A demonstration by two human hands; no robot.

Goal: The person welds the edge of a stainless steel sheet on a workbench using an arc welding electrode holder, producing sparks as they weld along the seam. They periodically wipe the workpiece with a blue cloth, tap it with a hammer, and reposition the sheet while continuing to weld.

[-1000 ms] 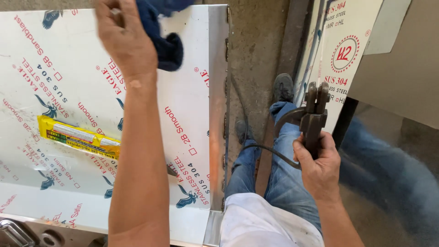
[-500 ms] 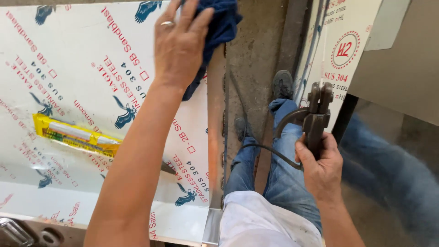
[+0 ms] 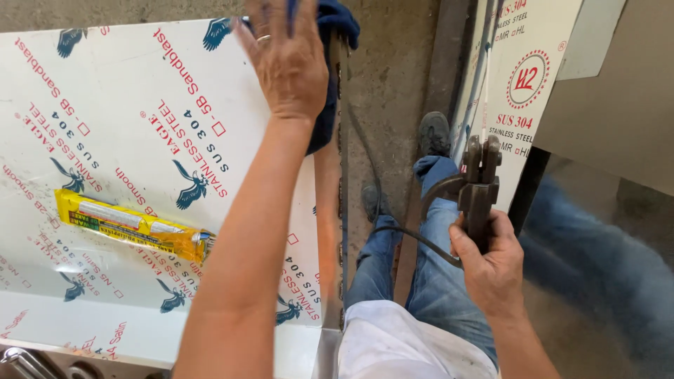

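Left hand (image 3: 291,63) has slid rightward, pressing blue cloth (image 3: 330,42) flat-palmed at sheet edge (image 3: 330,175), upper centre; right hand (image 3: 491,263) fist-grips welding clamp (image 3: 479,179); cable (image 3: 393,231) might snag feet.

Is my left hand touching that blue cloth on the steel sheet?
Touching. The head view shows the left hand pressed flat on the blue cloth, which sticks out beyond its fingers and palm.

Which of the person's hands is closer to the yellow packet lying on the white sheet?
Left. The left hand presses a blue cloth just above the yellow packet; the right hand holds a dark clamp tool off the sheet.
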